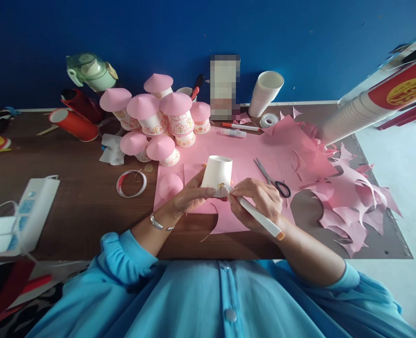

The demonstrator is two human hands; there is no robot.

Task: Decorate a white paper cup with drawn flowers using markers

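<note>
From where I stand, the left hand [192,191] grips a white cup [216,172] over pink paper [239,152]; the right hand [260,196] pinches a pen [260,218], tip at the cup's side. From the cup, scissors [271,180] lie at three o'clock, pink-roofed cups [177,123] at ten, stacked cups [263,101] at one.

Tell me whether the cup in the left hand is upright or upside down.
Upside down: the cup has its narrow end up and its sides widen downward.
</note>
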